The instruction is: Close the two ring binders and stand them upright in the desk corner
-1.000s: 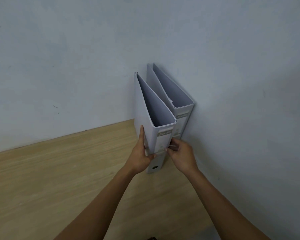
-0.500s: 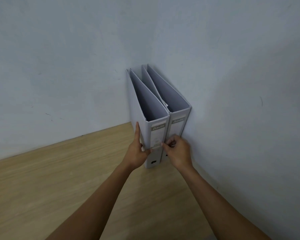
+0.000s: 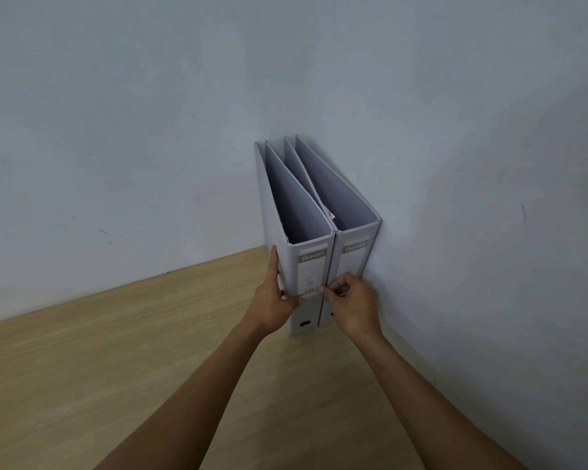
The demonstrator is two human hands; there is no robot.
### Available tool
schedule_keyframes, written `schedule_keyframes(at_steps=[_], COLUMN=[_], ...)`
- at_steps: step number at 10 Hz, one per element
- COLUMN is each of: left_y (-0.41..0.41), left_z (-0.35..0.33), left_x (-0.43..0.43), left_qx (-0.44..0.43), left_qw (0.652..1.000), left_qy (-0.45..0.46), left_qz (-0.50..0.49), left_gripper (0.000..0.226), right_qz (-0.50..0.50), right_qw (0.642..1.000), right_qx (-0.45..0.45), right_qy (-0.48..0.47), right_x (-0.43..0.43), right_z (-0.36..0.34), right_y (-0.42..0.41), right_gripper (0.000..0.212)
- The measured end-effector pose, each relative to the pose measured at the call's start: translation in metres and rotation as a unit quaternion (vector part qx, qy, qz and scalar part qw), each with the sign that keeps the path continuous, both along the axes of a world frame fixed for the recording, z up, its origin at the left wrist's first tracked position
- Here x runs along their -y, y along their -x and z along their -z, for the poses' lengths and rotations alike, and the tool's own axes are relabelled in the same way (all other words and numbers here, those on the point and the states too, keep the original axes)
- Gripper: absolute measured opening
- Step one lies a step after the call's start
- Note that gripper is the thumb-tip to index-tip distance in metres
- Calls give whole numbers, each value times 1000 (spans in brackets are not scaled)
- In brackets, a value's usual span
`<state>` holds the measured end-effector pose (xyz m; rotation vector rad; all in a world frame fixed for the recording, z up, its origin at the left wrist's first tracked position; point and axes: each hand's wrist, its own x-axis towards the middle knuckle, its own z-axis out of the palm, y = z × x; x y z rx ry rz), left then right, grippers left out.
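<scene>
Two grey ring binders stand upright and closed, side by side, in the desk corner, spines facing me. The left binder (image 3: 311, 266) touches the right binder (image 3: 353, 254), which stands against the right wall. My left hand (image 3: 274, 301) grips the left binder's left cover and spine edge, fingers flat along the cover and thumb on the spine. My right hand (image 3: 352, 300) presses its fingertips at the seam between the two spines, low down. The bottoms of both spines are partly hidden by my hands.
The wooden desk (image 3: 116, 368) runs to the left and toward me. A pale blue wall (image 3: 133, 130) closes the back, and another wall (image 3: 489, 232) closes the right side, meeting behind the binders.
The left binder has been pushed back and rightward until it stands flush beside the right one in the corner. Both hands stayed on it and moved along.
</scene>
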<state>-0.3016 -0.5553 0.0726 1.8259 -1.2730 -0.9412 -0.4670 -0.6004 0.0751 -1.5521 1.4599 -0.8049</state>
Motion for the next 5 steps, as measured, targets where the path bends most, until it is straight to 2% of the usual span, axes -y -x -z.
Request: schedule_keyframes(at_steps=[3, 5], left_y=[-3, -22], left_z=[-23, -41], left_x=[-29, -65], left_qx=[-25, -51], left_qw=[999, 998], left_qy=[15, 28], left_qz=[-12, 1], left_gripper=[97, 86], right_qz=[-12, -64], right_qw=[999, 995], right_qx=[-21, -33], right_qy=[-45, -63], right_x=[-14, -40], right_z=[-8, -14], right_y=[-1, -21], right_gripper=[11, 10])
